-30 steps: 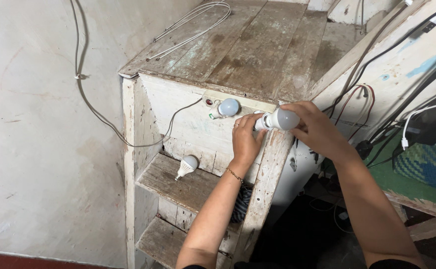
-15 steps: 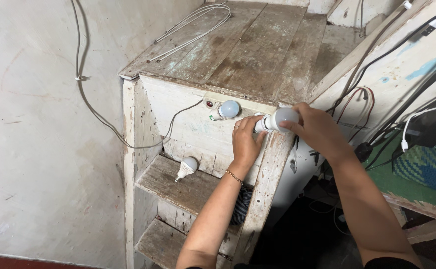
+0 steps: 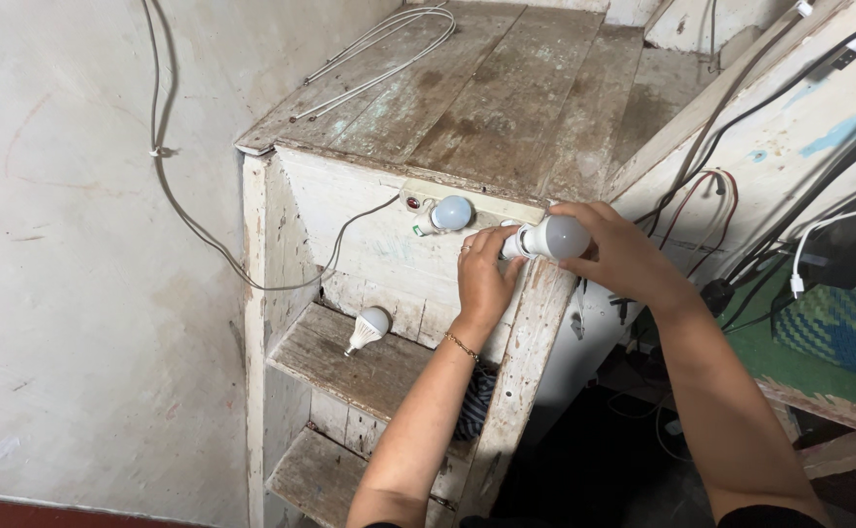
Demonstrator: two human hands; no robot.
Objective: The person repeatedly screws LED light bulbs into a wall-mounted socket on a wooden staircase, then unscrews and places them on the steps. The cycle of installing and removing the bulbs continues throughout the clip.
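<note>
I am wrapping my right hand around a white bulb, its base meeting the socket strip under my left hand, whose fingers are pressing there. Twisting crooked risks cross-threading; fingertips beside the socket risk live contacts.

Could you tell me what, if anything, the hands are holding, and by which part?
The right hand grips a white bulb around its round globe. The left hand has its fingers at the bulb's base, by the socket strip.
</note>
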